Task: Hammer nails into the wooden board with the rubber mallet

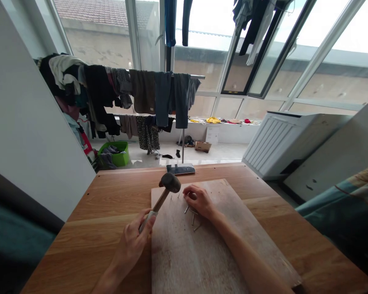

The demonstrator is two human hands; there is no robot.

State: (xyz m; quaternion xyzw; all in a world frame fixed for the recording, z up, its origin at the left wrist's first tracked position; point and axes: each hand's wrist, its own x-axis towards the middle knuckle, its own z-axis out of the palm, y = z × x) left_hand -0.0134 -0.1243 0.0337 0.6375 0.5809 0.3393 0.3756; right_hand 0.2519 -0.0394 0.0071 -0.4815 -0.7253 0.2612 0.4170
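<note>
My left hand is wrapped round the handle of a mallet with a dark, rounded head. The mallet's head is raised over a wooden board. Two thin nails stand upright in the board, just left of my right hand. That hand rests low over the board with its fingers curled and the thumb drawn in; whatever its fingertips hold is hidden. Several loose nails lie on the board beneath and beside its wrist.
The board lies on a wood-grain table. A phone rests at the table's far edge. Beyond stand a drying rack with clothes, a green basket and a white ribbed cabinet-like unit. A curtain hangs at the right.
</note>
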